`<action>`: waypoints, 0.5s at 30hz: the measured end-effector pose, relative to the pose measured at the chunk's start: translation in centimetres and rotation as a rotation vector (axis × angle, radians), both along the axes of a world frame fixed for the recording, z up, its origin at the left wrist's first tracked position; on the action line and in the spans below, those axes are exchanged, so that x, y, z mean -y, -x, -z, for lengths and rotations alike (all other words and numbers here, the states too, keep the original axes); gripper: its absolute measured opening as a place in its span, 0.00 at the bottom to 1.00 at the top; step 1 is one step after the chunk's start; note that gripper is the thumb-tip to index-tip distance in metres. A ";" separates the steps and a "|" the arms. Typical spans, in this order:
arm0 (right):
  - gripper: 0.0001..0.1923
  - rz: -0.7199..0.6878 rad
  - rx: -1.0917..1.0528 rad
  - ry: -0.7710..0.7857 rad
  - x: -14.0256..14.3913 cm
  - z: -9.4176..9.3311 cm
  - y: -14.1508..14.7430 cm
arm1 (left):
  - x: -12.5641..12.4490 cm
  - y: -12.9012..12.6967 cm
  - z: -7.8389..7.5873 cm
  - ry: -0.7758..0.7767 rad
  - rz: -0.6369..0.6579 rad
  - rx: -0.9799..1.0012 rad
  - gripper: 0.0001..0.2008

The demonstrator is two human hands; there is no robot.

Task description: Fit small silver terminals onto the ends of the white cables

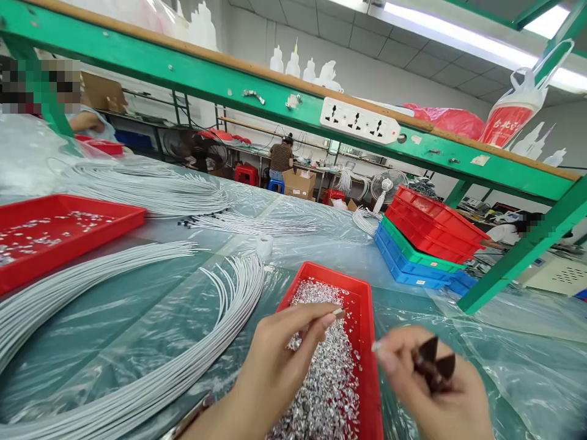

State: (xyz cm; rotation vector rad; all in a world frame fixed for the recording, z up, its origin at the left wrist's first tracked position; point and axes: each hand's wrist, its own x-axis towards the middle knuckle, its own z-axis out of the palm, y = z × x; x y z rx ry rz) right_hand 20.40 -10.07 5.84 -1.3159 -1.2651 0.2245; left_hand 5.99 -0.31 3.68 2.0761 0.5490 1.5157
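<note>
My left hand (284, 351) is above the red tray (375, 366) of small shiny silver metal pieces (323, 366). Between its thumb and forefinger it pinches a thin white wire end (338, 311) with a fine dark tip; the rest of the wire is hidden. Just right of the tray's edge, my right hand (440, 391) is closed and slightly blurred. A small pale piece (376, 346) shows at its thumb and fingertip, too blurred to name. A dark brown pointed object (433, 363), its kind unclear, sits among its fingers.
Bundles of white wires (137, 382) curve across the plastic-covered table at left. Another red tray (114, 214) lies beyond. Stacked plastic trays (426, 235) stand at right, near a green post (527, 250). A green shelf beam with a power strip (360, 120) spans overhead.
</note>
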 end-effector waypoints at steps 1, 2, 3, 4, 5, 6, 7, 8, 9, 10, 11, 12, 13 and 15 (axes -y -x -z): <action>0.06 0.031 0.006 -0.013 -0.6 -0.1 -1.0 | 0.0 0.1 -0.3 0.132 0.077 0.017 0.10; 0.06 0.049 0.033 -0.015 -1.1 -0.1 -2.0 | 0.1 0.3 -0.6 0.243 0.162 0.047 0.11; 0.05 0.043 0.061 -0.002 -1.6 -0.1 -2.9 | 0.2 0.5 -0.8 0.336 0.260 0.082 0.12; 0.06 0.023 0.082 0.028 -2.1 0.0 -3.7 | 0.3 0.7 -0.9 0.413 0.360 0.122 0.12; 0.07 -0.006 0.096 0.050 -2.5 0.2 -4.2 | 0.4 0.9 -0.9 0.485 0.457 0.160 0.12; 0.09 -0.040 0.106 0.074 -2.9 0.3 -4.6 | 0.4 1.1 -0.9 0.551 0.541 0.190 0.12; 0.11 -0.063 0.115 0.090 -3.2 0.4 -4.7 | 0.5 1.2 -0.9 0.612 0.610 0.209 0.12; 0.12 -0.076 0.124 0.101 -3.5 0.5 -4.6 | 0.5 1.3 -0.9 0.668 0.658 0.224 0.11; 0.14 -0.075 0.133 0.104 -3.8 0.5 -4.5 | 0.6 1.5 -1.0 0.719 0.692 0.237 0.11; 0.15 -0.063 0.138 0.100 -4.0 0.5 -4.3 | 0.8 1.6 -1.1 0.771 0.714 0.244 0.11; 0.17 -0.047 0.143 0.093 -4.1 0.5 -4.1 | 0.9 2.0 -1.1 0.824 0.724 0.244 0.11; 0.18 -0.025 0.148 0.084 -4.2 0.4 -3.9 | 1.2 2.5 -1.1 0.886 0.724 0.239 0.12; 0.19 -0.004 0.154 0.079 -4.3 0.4 -3.9 | 1.5 3.2 -0.8 0.953 0.720 0.232 0.12; 0.19 0.028 0.161 0.087 -4.4 0.5 -4.2 | 2.3 5.6 0.6 1.090 0.663 0.253 0.14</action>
